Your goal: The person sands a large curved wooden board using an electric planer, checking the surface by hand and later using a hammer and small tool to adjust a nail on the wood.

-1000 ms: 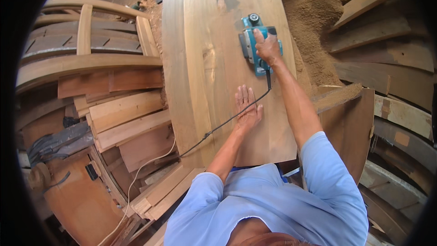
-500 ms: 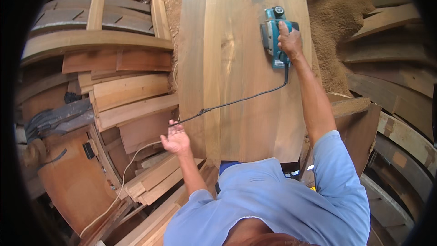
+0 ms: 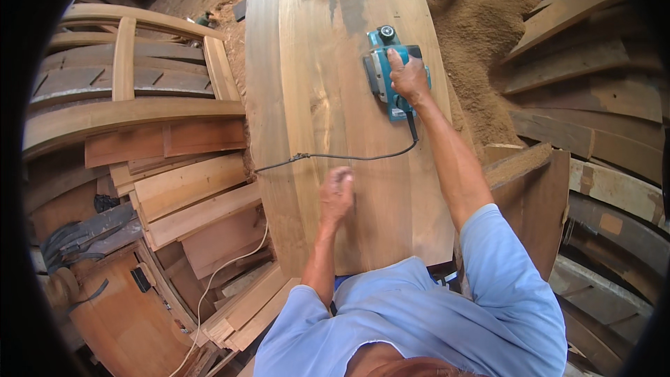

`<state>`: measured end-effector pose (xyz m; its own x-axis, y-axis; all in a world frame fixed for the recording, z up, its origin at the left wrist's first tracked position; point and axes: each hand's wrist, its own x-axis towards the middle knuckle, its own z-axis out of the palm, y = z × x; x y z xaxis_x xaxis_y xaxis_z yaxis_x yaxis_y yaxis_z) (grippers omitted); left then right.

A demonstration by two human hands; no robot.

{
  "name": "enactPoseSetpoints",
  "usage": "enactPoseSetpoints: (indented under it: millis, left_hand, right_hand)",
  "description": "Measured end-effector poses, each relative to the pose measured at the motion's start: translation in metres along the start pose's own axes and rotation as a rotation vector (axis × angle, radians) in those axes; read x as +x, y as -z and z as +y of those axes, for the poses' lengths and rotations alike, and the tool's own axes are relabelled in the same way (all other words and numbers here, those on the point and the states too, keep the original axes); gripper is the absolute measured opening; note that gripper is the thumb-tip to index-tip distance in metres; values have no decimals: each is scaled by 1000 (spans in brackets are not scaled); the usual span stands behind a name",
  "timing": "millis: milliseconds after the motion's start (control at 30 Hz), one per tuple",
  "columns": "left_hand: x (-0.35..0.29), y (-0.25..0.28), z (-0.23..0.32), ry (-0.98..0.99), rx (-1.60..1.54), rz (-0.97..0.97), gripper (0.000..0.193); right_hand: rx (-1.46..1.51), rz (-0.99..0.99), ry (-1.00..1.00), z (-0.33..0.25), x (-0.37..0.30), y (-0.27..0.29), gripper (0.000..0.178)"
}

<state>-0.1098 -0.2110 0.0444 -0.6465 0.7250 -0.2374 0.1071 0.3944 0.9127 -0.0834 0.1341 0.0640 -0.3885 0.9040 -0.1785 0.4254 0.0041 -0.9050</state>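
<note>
My right hand (image 3: 410, 78) is closed round the handle of a teal electric hand planer (image 3: 393, 101), which rests on a wide wooden panel (image 3: 377, 209) made of joined boards. A black power cord (image 3: 356, 158) runs from the planer's near end, curves left over the panel and drops past its left edge; a knotted or taped joint shows along it. Over the near part of the panel, just below the cord and apart from it, is my left hand (image 3: 336, 195). Its fingers look bunched but are blurred, so their grip cannot be made out.
Sawdust and shavings (image 3: 481, 35) are heaped along the panel's right side. Stacked planks (image 3: 195, 188) and a wooden frame (image 3: 125, 108) lie to the left, with a pale cable (image 3: 230, 262) trailing there. More boards (image 3: 614, 188) lean at the right.
My left hand has left the cord and moved right, over the panel. The cord now lies lower across the wood. The whole view has shifted; my right hand still grips the planer.
</note>
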Motion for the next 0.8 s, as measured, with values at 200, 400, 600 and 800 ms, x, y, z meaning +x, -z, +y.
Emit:
enactPoseSetpoints:
  millis: [200, 400, 600, 800]
  left_hand:
    - [6, -69, -2, -472, 511, -211, 56]
    - [36, -81, -10, -454, 687, -185, 77]
    - [49, -91, -2, -452, 759, -165, 87]
    - [51, -93, 1, -412, 768, -171, 90]
  right_hand:
    - [-71, 101, 80, 14, 22, -7, 73]
    - [-6, 21, -40, -9, 24, -8, 69]
    - [31, 47, -32, -14, 32, -5, 58]
    - [58, 35, 7, -21, 37, -5, 62]
